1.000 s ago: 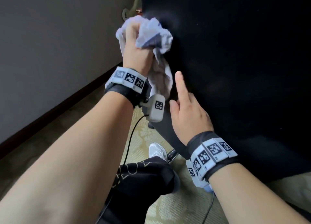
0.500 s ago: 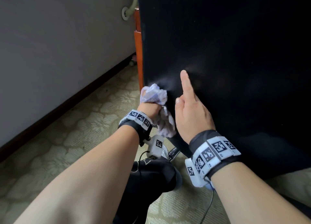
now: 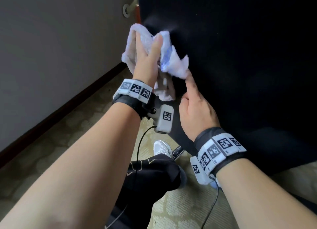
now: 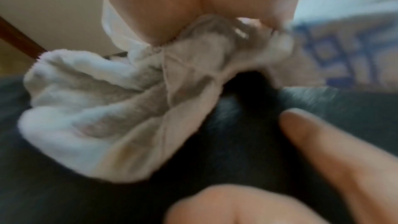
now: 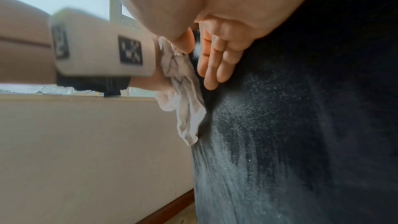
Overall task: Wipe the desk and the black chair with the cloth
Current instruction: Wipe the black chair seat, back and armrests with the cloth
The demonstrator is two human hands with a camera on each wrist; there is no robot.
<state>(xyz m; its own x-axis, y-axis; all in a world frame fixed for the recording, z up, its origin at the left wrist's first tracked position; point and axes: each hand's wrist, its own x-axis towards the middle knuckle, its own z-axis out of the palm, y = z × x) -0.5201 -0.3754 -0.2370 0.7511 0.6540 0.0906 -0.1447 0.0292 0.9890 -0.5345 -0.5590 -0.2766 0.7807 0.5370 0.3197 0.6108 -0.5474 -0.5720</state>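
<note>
The black chair (image 3: 240, 74) fills the right side of the head view, its fabric back facing me. My left hand (image 3: 147, 57) grips a bunched white cloth (image 3: 173, 65) and presses it against the chair's left edge, high up. Just below it, my right hand (image 3: 195, 112) rests on the chair with its index finger pointing up to the cloth's lower corner. In the right wrist view the fingers (image 5: 215, 60) lie straight against the dusty black fabric (image 5: 269, 142), beside the hanging cloth (image 5: 185, 108). The left wrist view is blurred and shows the cloth (image 4: 96, 108) over the chair (image 4: 237, 142).
A grey wall (image 3: 60, 57) with a dark baseboard runs along the left, above patterned carpet (image 3: 68, 134). A strip of red-brown wood (image 3: 137, 12) shows behind the chair's top left. My white shoe (image 3: 163, 148) and a metal chair leg (image 3: 177, 150) are below my wrists.
My left hand swept the cloth down the chair's left edge, then back up to where it is now. The right hand stayed on the chair.
</note>
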